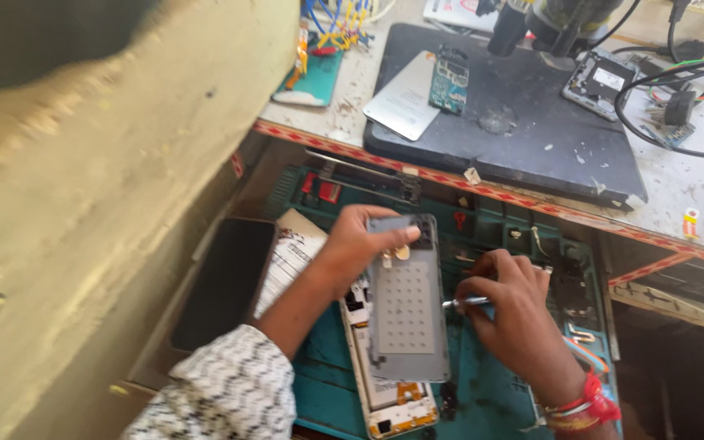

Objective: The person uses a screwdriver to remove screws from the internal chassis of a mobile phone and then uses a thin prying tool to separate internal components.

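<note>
Pretty cluttered bench here; a big black mat (523, 130) lies on the dusty tabletop (686, 187) up top, with a small green circuit board (448, 81) and a pale flat panel (405, 102) on its left end; a grey opened device (599, 81) sits at the mat's far right corner, black cables (653, 90) looping just beside it; a bundle of yellow and blue wires (337, 23) is at the far left, above a teal card (313, 81); lower down, a dark phone (223, 281) lies next to a printed paper sheet (288, 257); a red patterned strip (417, 173) runs along the tabletop edge.
</note>
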